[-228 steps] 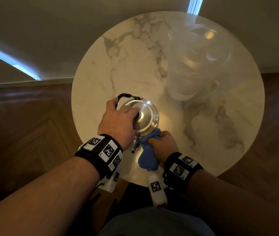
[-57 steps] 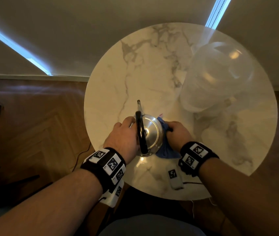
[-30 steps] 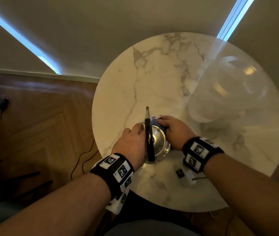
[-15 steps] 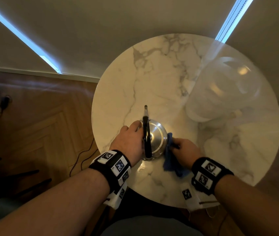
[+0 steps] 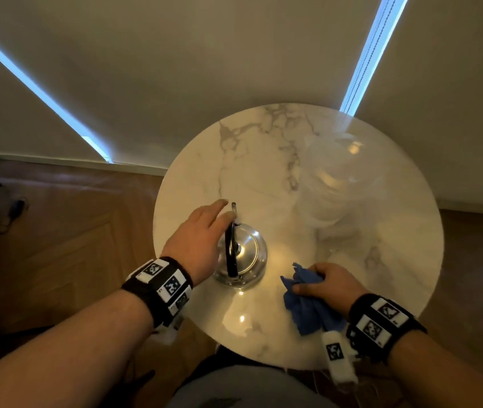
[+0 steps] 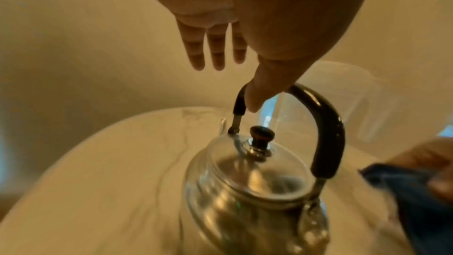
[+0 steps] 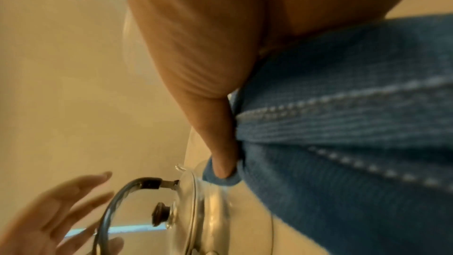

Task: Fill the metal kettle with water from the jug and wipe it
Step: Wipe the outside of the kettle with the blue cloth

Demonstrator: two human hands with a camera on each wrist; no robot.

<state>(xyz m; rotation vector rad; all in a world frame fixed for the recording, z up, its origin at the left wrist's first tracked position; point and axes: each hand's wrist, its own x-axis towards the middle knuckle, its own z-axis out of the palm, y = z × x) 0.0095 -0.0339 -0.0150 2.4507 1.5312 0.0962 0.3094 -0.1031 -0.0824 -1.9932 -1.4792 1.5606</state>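
- I count one kettle point(image 5: 241, 256) standing upright on the round marble table point(image 5: 199, 184), toward the near-left part of the top, lid on, its one black handle point(image 6: 326, 123) arched up over the one lid knob point(image 6: 261, 135).
- My left hand point(image 5: 197, 242) is over the kettle's left side, fingers point(image 6: 215, 47) straight and slightly spread; the thumb point(image 6: 264, 84) points down in front of the handle, and I cannot tell whether it touches.
- My right hand point(image 5: 330, 285) is to the right of the kettle and apart from it, fingers curled round one bunched blue cloth point(image 5: 308, 304), thumb pressed into its folds.
- One clear jug point(image 5: 340, 184) stands at the far right of the table, well apart from the kettle.
- Two wrist bands with black-and-white tags, one on each of my forearms.
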